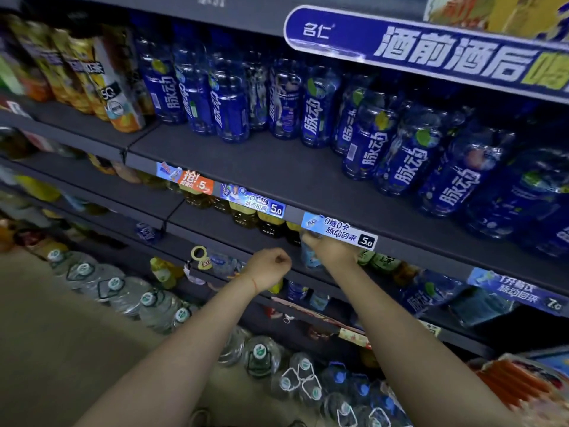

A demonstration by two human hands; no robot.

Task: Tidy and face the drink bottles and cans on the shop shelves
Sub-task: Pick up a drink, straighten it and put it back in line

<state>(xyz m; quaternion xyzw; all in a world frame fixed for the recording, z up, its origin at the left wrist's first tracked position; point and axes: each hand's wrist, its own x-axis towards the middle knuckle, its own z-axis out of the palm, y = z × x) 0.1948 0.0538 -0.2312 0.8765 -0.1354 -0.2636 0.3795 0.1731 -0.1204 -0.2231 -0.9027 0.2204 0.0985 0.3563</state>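
Note:
Blue sports-drink bottles (229, 103) stand in a row on the upper dark shelf (277, 177), set back from its front edge on the left and nearer it on the right. Under that shelf, my right hand (329, 246) reaches in and is closed around the top of a pale blue bottle (311, 257). My left hand (271, 266) hovers just left of it as a loose fist with nothing in it. Yellow-capped tea bottles (243, 212) line the lower shelf to the left of my hands.
Yellow juice cartons (92, 78) fill the upper shelf's left end. Price tags (338, 231) hang along the shelf edge. Large water jugs (154, 300) stand on the floor below. More blue bottles (425, 295) sit lower right. A blue banner (431, 50) runs overhead.

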